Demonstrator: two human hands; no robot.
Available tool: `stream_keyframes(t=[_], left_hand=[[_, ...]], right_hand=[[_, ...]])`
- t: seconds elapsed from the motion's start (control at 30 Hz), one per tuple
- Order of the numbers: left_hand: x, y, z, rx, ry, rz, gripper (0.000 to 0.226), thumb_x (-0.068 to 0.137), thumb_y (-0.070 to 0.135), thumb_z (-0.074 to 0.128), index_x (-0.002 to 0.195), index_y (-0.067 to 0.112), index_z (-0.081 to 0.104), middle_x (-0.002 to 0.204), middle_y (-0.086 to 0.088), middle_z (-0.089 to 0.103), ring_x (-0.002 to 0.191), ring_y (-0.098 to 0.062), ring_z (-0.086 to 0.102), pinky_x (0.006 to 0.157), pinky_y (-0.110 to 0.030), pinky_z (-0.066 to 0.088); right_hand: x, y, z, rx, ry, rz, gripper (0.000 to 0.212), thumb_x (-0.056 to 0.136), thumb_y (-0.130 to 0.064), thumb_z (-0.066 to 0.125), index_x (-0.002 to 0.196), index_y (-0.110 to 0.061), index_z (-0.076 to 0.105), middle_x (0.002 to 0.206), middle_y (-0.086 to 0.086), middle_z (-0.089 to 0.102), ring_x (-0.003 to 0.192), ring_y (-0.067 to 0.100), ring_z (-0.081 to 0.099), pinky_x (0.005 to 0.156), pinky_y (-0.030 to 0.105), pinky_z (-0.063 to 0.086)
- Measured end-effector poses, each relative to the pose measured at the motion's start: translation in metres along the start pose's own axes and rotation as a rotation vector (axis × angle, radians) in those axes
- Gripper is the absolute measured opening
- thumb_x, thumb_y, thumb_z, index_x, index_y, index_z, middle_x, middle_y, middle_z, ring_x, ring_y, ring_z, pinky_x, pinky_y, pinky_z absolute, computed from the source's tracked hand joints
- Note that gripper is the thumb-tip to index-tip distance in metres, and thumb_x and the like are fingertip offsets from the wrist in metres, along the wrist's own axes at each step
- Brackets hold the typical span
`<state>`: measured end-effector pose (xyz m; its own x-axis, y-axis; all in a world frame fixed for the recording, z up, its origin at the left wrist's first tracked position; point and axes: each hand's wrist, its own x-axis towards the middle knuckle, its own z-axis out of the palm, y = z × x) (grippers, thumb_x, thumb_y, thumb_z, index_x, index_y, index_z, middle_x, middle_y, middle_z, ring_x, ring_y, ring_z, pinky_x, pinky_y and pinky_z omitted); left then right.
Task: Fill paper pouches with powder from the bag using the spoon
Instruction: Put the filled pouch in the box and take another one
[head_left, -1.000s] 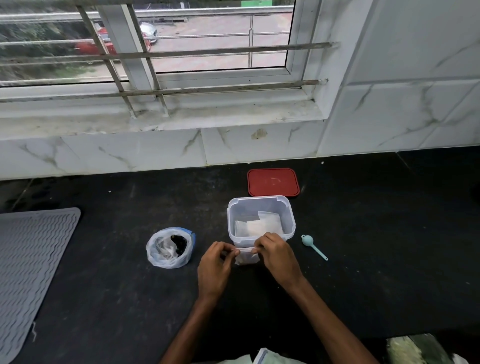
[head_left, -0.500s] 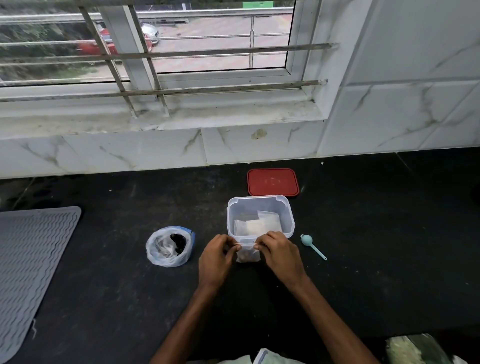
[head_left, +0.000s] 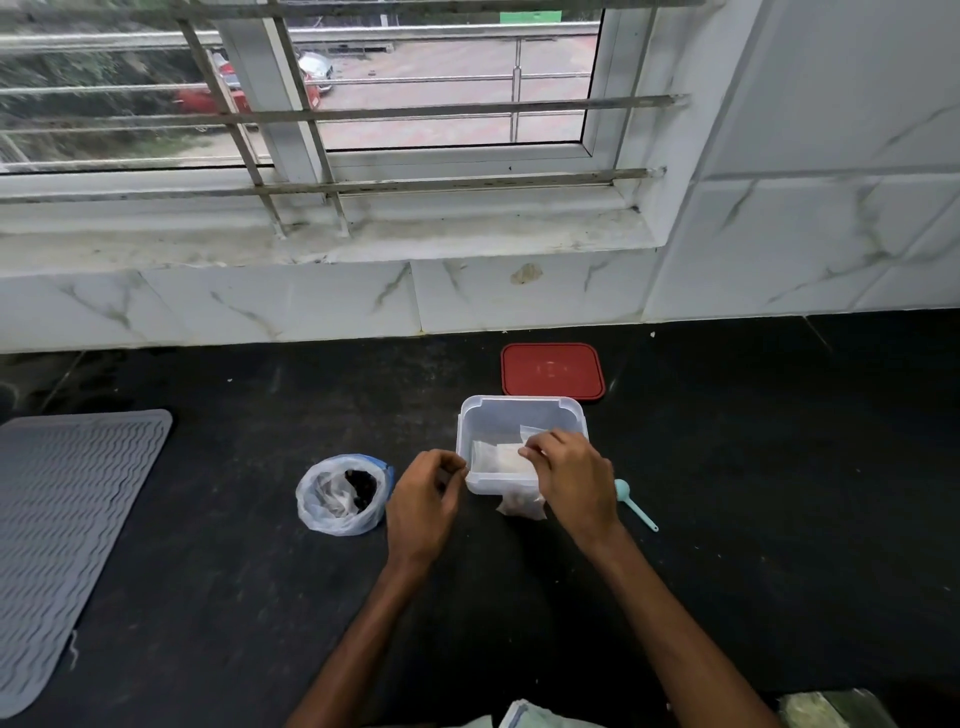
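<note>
fingers (head_left: 527, 453) of the right hand (head_left: 574, 480) pinch a paper pouch (head_left: 496, 460) inside the clear tub (head_left: 519, 408)
left hand (head_left: 423, 499) is curled just beside the tub, can't tell if it holds anything. a filled pouch (head_left: 519, 506) sits against the tub's front, with the powder bag (head_left: 340, 496) to the left and the spoon (head_left: 638, 509) to the right.

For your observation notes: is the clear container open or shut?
Open: the red lid lies flat on the counter behind the container; paper pouches show inside.

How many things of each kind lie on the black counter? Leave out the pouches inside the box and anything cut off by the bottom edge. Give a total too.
Grey mat: 1
Plastic bag: 1
Clear box: 1
Red lid: 1
Spoon: 1
Pouch outside the box: 1
Total: 6
</note>
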<state>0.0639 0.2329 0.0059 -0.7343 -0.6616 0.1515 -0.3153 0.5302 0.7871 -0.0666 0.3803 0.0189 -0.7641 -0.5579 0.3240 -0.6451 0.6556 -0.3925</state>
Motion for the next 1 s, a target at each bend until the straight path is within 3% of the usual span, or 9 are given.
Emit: stream_keyframes(t=[0.1, 0.17, 0.3, 0.4, 0.47, 0.67, 1.0], left_hand=[[0.003, 0.004, -0.006, -0.017, 0.038, 0.003, 0.009, 0.088, 0.017, 0.07, 0.092, 0.024, 0.066, 0.087, 0.014, 0.065, 0.077, 0.0, 0.062, 0.066, -0.029, 0.055], [0.004, 0.007, -0.01, -0.03, 0.049, -0.003, 0.009, 0.088, 0.016, 0.07, 0.09, 0.024, 0.065, 0.086, 0.014, 0.065, 0.078, -0.002, 0.062, 0.066, -0.026, 0.054], [0.001, 0.011, -0.014, 0.026, 0.042, -0.017, 0.01, 0.089, 0.02, 0.069, 0.09, 0.027, 0.063, 0.085, 0.016, 0.064, 0.077, 0.001, 0.061, 0.064, -0.018, 0.051], [-0.002, 0.012, -0.017, 0.083, -0.003, 0.001, 0.009, 0.09, 0.02, 0.068, 0.094, 0.026, 0.063, 0.088, 0.016, 0.062, 0.078, 0.003, 0.06, 0.065, -0.012, 0.048], [-0.004, 0.012, -0.019, 0.099, -0.01, -0.004, 0.009, 0.091, 0.021, 0.067, 0.096, 0.027, 0.063, 0.089, 0.016, 0.061, 0.079, 0.004, 0.059, 0.066, -0.012, 0.049], [-0.003, 0.011, -0.023, 0.082, 0.062, -0.038, 0.01, 0.09, 0.021, 0.066, 0.092, 0.028, 0.061, 0.085, 0.016, 0.062, 0.079, 0.003, 0.059, 0.063, -0.009, 0.045], [0.022, 0.028, -0.02, 0.03, 0.055, 0.004, 0.007, 0.091, 0.022, 0.066, 0.094, 0.027, 0.062, 0.086, 0.015, 0.065, 0.077, 0.001, 0.061, 0.064, -0.022, 0.053]], right_hand=[[0.027, 0.001, 0.006, 0.005, -0.183, -0.044, 0.012, 0.091, -0.024, 0.068, 0.099, -0.019, 0.075, 0.095, -0.003, 0.073, 0.088, 0.016, 0.067, 0.071, 0.034, 0.058], [0.044, -0.002, 0.013, 0.022, -0.415, -0.109, 0.025, 0.093, -0.016, 0.064, 0.115, -0.026, 0.071, 0.107, -0.003, 0.074, 0.098, 0.016, 0.068, 0.081, 0.031, 0.055], [0.07, -0.019, 0.02, -0.149, -0.833, -0.302, 0.045, 0.098, -0.012, 0.051, 0.134, -0.038, 0.057, 0.115, -0.004, 0.071, 0.107, 0.017, 0.064, 0.078, 0.029, 0.045], [0.082, -0.025, 0.024, -0.192, -0.969, -0.29, 0.044, 0.098, -0.016, 0.05, 0.134, -0.039, 0.057, 0.118, -0.004, 0.07, 0.11, 0.021, 0.063, 0.092, 0.039, 0.051], [0.085, -0.023, 0.029, -0.223, -1.018, -0.28, 0.041, 0.095, -0.017, 0.055, 0.13, -0.037, 0.06, 0.116, -0.005, 0.071, 0.108, 0.02, 0.065, 0.092, 0.041, 0.052], [0.082, -0.014, 0.038, -0.148, -0.85, -0.188, 0.018, 0.095, -0.024, 0.061, 0.107, -0.018, 0.073, 0.106, 0.001, 0.071, 0.092, 0.02, 0.064, 0.084, 0.035, 0.051], [0.081, -0.015, 0.006, 0.068, -0.499, -0.033, 0.011, 0.092, -0.021, 0.066, 0.092, -0.016, 0.076, 0.091, 0.001, 0.074, 0.081, 0.016, 0.069, 0.077, 0.037, 0.06]])
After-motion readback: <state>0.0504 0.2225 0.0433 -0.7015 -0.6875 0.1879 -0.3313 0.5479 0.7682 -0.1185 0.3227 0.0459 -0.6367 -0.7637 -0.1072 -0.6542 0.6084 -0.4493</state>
